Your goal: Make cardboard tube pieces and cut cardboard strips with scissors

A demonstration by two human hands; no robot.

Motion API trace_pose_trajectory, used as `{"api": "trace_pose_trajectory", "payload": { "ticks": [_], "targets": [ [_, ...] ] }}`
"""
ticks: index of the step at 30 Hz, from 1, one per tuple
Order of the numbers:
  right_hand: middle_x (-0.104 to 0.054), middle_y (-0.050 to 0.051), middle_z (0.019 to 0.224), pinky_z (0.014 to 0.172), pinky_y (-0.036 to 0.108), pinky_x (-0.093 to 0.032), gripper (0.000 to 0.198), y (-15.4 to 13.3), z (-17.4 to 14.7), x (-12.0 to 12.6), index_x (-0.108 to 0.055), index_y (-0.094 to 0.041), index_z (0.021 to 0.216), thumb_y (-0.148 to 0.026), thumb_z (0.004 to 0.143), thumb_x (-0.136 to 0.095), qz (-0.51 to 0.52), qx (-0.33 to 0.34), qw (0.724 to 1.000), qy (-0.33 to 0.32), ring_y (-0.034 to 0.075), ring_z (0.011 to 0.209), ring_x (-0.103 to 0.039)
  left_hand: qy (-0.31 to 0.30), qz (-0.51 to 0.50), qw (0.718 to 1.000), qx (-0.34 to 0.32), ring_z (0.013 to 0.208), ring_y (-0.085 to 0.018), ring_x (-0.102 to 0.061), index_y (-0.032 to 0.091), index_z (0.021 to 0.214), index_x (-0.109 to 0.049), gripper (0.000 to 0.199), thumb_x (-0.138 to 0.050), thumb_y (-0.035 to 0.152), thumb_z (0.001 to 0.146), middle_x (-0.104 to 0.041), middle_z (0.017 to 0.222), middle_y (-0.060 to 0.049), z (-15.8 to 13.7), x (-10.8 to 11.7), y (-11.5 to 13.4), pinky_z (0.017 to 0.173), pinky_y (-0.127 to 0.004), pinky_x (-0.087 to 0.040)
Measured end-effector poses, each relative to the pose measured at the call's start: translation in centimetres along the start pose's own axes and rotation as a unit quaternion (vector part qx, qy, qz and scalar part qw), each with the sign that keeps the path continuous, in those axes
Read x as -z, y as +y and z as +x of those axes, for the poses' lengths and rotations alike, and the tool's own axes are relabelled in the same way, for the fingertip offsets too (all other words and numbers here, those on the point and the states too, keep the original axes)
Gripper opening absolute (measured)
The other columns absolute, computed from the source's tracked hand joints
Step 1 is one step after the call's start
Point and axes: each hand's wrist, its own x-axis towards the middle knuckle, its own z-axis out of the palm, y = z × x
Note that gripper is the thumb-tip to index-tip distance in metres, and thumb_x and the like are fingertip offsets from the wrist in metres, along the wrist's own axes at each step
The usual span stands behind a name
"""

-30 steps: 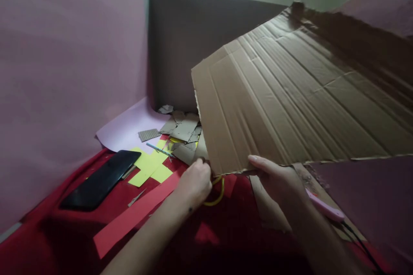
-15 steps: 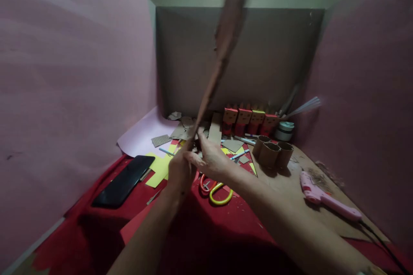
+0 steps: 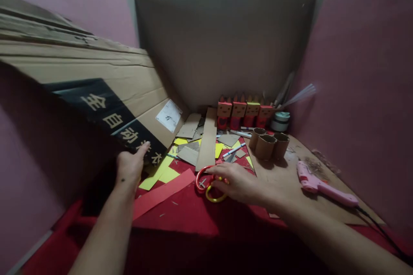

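Left hand [image 3: 130,165]: clamped on the lower edge of a big cardboard sheet [image 3: 129,75], thumb on the dark printed panel; sheet tilts up and away to the hand's left. Right hand [image 3: 238,182]: fingers at the handle loops of the scissors [image 3: 215,200], can't tell if gripped or just touching. Red paper strip [image 3: 164,195] lies between the hands. Cardboard strip [image 3: 207,137] just beyond the scissors; tubes [image 3: 266,147] and pink glue gun [image 3: 325,188] right of the right hand.
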Motion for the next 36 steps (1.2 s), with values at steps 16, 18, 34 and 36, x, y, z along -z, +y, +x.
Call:
{"api": "trace_pose_trajectory", "payload": {
  "ticks": [16, 18, 34, 36],
  "targets": [
    [-0.071, 0.008, 0.086, 0.071, 0.026, -0.045, 0.020, 4.8, 0.2, 0.9, -0.071, -0.018, 0.085, -0.011, 0.079, -0.053, -0.002, -0.091, 0.987, 0.132, 0.017, 0.079, -0.063, -0.295, 0.091, 0.950, -0.047, 0.051, -0.014, -0.052, 0.018, 0.078, -0.058, 0.043, -0.081, 0.022, 0.041, -0.053, 0.055, 0.004, -2.8, -11.7, 7.0, 0.047, -0.023, -0.034],
    [-0.070, 0.008, 0.083, 0.070, 0.026, -0.045, 0.018, 5.2, -0.2, 0.2, -0.070, -0.017, 0.084, -0.012, 0.081, -0.053, -0.015, -0.079, 0.988, 0.134, 0.017, 0.078, -0.063, -0.303, 0.076, 0.949, -0.037, 0.048, -0.015, -0.051, 0.018, 0.062, -0.056, 0.034, -0.080, 0.017, 0.037, -0.049, 0.047, 0.005, -2.4, -12.1, 7.1, 0.044, -0.023, -0.032],
    [-0.058, -0.001, 0.072, 0.053, 0.024, -0.042, 0.035, 4.0, 0.6, 1.7, -0.055, -0.015, 0.102, -0.040, 0.078, -0.061, 0.417, -0.176, 0.875, 0.169, 0.010, 0.055, -0.052, -0.336, -0.277, 0.900, -0.017, 0.067, -0.011, -0.063, 0.017, 0.088, -0.061, 0.043, -0.081, 0.032, 0.054, -0.069, 0.077, 0.000, -4.5, -9.3, 9.7, 0.066, -0.020, -0.050],
    [-0.058, -0.001, 0.071, 0.049, 0.023, -0.039, 0.036, 3.9, 0.8, 1.5, -0.056, -0.015, 0.100, -0.039, 0.075, -0.064, 0.474, -0.182, 0.849, 0.146, 0.009, 0.051, -0.050, -0.372, -0.281, 0.885, -0.016, 0.064, -0.011, -0.062, 0.016, 0.084, -0.062, 0.037, -0.081, 0.031, 0.057, -0.068, 0.074, 0.000, -5.8, -9.5, 9.8, 0.064, -0.019, -0.050]
  ]
}}
